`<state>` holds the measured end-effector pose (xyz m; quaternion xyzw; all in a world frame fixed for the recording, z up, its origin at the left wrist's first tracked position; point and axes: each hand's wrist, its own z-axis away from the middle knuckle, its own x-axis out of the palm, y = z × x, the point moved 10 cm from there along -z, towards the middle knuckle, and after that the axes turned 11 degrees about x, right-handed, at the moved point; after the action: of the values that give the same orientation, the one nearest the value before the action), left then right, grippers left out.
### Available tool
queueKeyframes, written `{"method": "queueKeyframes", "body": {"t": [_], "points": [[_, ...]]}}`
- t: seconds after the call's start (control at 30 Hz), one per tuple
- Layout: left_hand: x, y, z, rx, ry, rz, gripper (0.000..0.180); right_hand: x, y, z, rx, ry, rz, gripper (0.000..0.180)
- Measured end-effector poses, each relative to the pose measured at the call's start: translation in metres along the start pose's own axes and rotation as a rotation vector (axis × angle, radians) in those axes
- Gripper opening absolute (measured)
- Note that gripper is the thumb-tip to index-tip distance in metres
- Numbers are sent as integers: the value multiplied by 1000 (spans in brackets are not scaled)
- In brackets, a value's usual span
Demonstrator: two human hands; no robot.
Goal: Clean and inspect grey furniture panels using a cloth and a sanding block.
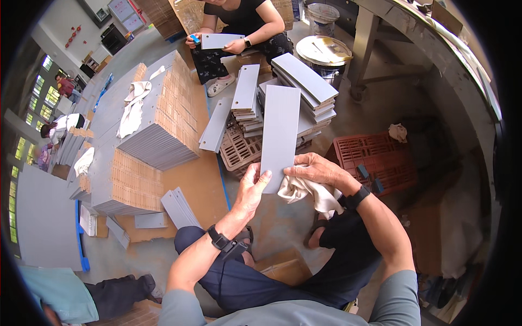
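A long light-grey panel (280, 127) stands tilted in front of me, held near its lower end. My left hand (251, 190) grips its left edge, thumb on the face. On the right edge, my right hand (317, 168) is closed round the panel and also holds a crumpled white cloth (312, 194), which hangs below the fingers. Just beyond are stacks of similar grey panels (304, 81), some with a small hole near one end. They rest on and about a pinkish plastic crate (239, 149).
Tall stacks of panels (179, 103) stand at left on brown board, with white rags (133, 108) on top. A red crate (375, 157) with blue blocks lies at right. Opposite sits a person (244, 22) holding a panel. Buckets (324, 51) stand by a metal table leg (363, 46).
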<state>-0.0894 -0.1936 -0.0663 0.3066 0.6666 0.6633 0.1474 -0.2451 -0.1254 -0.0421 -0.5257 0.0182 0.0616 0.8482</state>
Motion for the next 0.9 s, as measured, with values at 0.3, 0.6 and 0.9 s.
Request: {"method": "queueKeyframes", "body": {"t": [0.3, 0.6, 0.9], "points": [[-25, 44, 33, -68, -211, 331, 76, 93, 0, 6, -13, -171, 92, 33], [-27, 38, 35, -190, -151, 754, 90, 97, -27, 4, 20, -161, 369, 29], [-23, 48, 41, -178, 1, 656, 74, 97, -154, 77, -854, 389, 498, 65]]}}
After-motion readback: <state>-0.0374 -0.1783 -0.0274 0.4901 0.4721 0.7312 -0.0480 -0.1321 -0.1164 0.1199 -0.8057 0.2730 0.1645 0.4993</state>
